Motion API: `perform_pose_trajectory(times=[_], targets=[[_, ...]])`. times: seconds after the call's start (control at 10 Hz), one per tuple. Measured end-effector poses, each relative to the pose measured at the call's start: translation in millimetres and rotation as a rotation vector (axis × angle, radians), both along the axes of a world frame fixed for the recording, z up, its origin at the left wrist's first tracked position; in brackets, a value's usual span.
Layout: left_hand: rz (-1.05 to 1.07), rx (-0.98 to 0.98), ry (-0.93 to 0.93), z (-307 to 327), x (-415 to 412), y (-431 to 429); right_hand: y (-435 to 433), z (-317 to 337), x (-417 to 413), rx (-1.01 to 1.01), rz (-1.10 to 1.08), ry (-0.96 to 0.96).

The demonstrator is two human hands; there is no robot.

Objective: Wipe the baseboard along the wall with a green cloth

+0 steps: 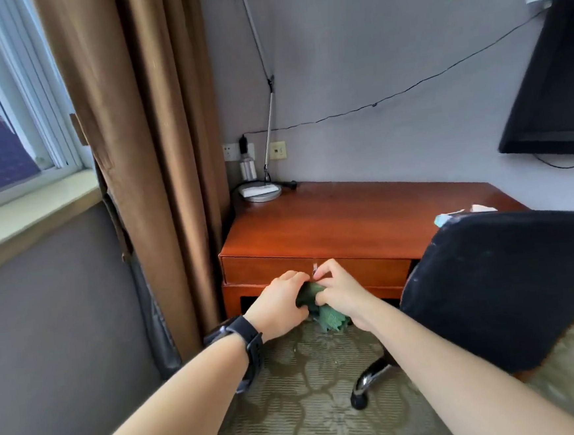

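The left hand [279,305] and right hand [340,295], fingers [324,276] pinching the cloth [327,317], seem to be folding it; next it must reach the baseboard, unseen here.

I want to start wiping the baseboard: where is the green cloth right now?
Head view, centre: the green cloth is bunched between the left hand and right hand, in front of the wooden desk drawer.

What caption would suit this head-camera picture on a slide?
The left hand and right hand hold a bunched green cloth before a wooden desk, beside a black chair and brown curtain.
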State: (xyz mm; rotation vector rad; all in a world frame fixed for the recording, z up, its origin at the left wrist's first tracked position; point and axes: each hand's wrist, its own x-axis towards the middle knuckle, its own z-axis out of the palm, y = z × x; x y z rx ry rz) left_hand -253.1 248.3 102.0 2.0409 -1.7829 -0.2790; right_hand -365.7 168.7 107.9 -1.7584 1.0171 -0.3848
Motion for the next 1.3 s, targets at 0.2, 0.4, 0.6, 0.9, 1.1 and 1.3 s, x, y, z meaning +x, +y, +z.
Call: perform_pose_trajectory(times=[0.2,0.4,0.6,0.9,1.1,1.3], targets=[[0.121,0.005,-0.034,-30,61,-99,-105,-26,68,-0.083,0.061,0.078],[0.218,-0.055,-0.043,-63,138,-192,-195,-62,158,-0.313,0.046,0.117],[0.252,-0.012,-0.072,-91,206,-266,-272,-96,231,-0.38,0.085,0.132],[0.353,0.237,-0.08,-115,264,-318,-334,-129,294,-0.382,0.262,0.234],[0.401,0.347,0.019,-120,267,-330,-354,-144,299,-0.343,0.383,0.3],[0.414,0.312,-0.03,-95,269,-321,-376,-117,296,-0.164,0.471,0.283]])
